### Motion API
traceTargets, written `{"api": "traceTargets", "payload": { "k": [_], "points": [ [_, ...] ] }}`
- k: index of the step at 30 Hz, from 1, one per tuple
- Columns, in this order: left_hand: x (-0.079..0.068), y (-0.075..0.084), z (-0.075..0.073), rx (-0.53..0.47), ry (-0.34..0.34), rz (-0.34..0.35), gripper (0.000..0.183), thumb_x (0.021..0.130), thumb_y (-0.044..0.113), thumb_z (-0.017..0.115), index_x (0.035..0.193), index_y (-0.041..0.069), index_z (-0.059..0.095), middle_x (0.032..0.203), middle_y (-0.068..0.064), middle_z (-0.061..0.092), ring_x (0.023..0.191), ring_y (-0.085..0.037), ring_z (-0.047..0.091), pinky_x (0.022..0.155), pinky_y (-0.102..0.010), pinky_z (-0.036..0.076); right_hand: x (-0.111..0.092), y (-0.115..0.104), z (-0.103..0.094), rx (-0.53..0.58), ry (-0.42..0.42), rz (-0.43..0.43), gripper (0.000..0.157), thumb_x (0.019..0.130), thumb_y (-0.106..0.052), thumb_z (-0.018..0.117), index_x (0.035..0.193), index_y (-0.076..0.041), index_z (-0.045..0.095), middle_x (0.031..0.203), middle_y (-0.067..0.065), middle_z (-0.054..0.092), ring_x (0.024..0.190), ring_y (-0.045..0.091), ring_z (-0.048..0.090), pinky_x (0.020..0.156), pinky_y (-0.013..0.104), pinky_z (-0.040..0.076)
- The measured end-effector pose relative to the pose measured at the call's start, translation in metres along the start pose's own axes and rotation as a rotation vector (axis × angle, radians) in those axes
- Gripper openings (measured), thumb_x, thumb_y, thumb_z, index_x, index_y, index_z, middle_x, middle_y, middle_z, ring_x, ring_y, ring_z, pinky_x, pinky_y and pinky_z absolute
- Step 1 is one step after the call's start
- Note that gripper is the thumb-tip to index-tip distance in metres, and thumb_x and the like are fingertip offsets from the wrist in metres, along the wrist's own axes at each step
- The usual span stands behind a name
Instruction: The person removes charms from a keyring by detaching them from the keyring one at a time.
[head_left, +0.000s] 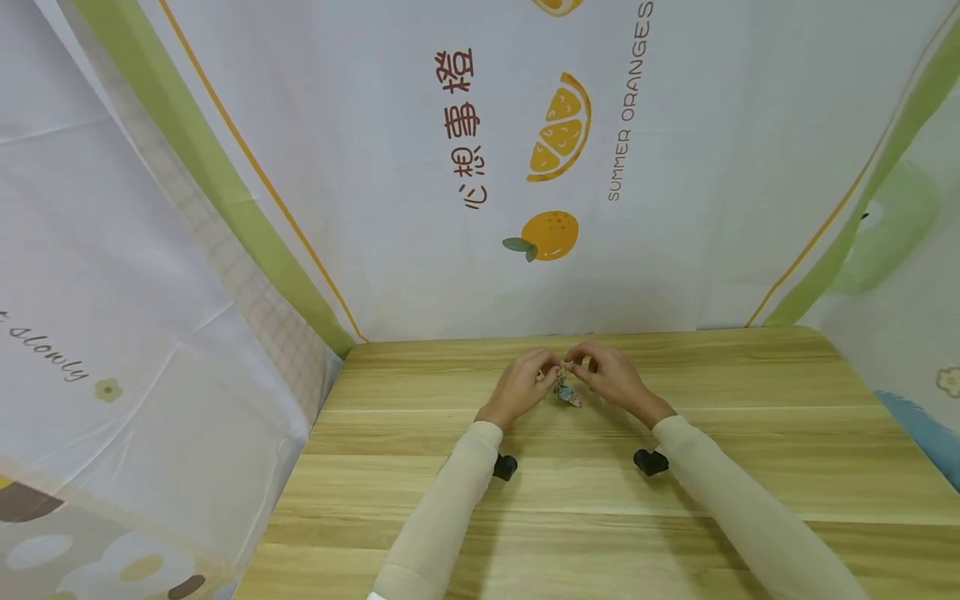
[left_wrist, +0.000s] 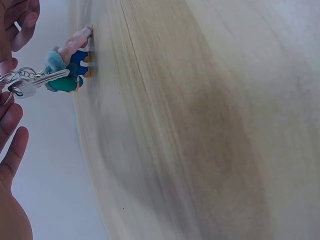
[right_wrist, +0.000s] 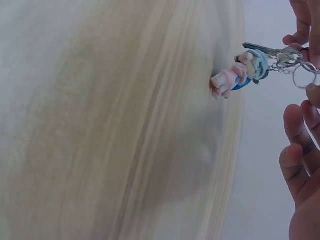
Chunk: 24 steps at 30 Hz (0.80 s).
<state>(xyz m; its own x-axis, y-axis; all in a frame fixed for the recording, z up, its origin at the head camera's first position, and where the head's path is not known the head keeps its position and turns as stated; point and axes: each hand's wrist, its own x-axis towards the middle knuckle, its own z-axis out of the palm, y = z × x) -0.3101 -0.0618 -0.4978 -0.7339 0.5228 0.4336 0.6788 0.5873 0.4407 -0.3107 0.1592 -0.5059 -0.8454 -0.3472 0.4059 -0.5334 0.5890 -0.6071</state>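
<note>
Near the back of the table, both hands pinch a bunch of keys on a metal key ring (right_wrist: 305, 75). My left hand (head_left: 519, 387) holds it from the left, fingertips by the key heads. From the right, my right hand (head_left: 613, 379) pinches the ring between thumb and finger, its other fingers loosely bent in the right wrist view. A silver key (left_wrist: 52, 76) sticks out past the fingertips. Small figurines (head_left: 570, 395) in blue, pink and green hang from the ring on a chain, their lower ends close to the tabletop. Fingers partly hide the ring.
The wood-grain table (head_left: 570, 542) has its back edge just beyond the hands. Behind it hangs a white cloth (head_left: 375, 167) printed with oranges, with more cloth on both sides. Black devices (head_left: 505, 467) sit under the wrists.
</note>
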Motion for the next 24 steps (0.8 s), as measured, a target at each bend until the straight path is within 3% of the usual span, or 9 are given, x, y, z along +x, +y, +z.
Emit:
{"api": "traceTargets", "payload": {
  "k": [11,24],
  "points": [
    [0.0010,0.0022,-0.0003,-0.004,-0.023,-0.017,0.013,0.109,0.017,0.063,0.116,0.012,0.073,0.113,-0.003,0.074,0.100,-0.015,0.070,0.086,-0.027,0.059,0.0016,0.0010,0.0027,-0.082,-0.019,-0.093,0.012,0.099,-0.011,0.077,0.110,-0.015,0.076,0.102,0.002,0.073,0.070,0.005,0.057,0.062,0.026,0.049],
    [0.0033,0.0034,0.0029,0.000,-0.037,-0.015,0.013,0.109,0.016,0.063,0.116,0.011,0.073,0.111,-0.002,0.074,0.098,-0.014,0.069,0.085,-0.026,0.058,0.0001,-0.0003,0.0005,-0.084,0.014,-0.097,0.008,0.099,-0.012,0.077,0.106,-0.015,0.076,0.100,0.001,0.073,0.070,0.005,0.058,0.063,0.026,0.050]
  ]
}}
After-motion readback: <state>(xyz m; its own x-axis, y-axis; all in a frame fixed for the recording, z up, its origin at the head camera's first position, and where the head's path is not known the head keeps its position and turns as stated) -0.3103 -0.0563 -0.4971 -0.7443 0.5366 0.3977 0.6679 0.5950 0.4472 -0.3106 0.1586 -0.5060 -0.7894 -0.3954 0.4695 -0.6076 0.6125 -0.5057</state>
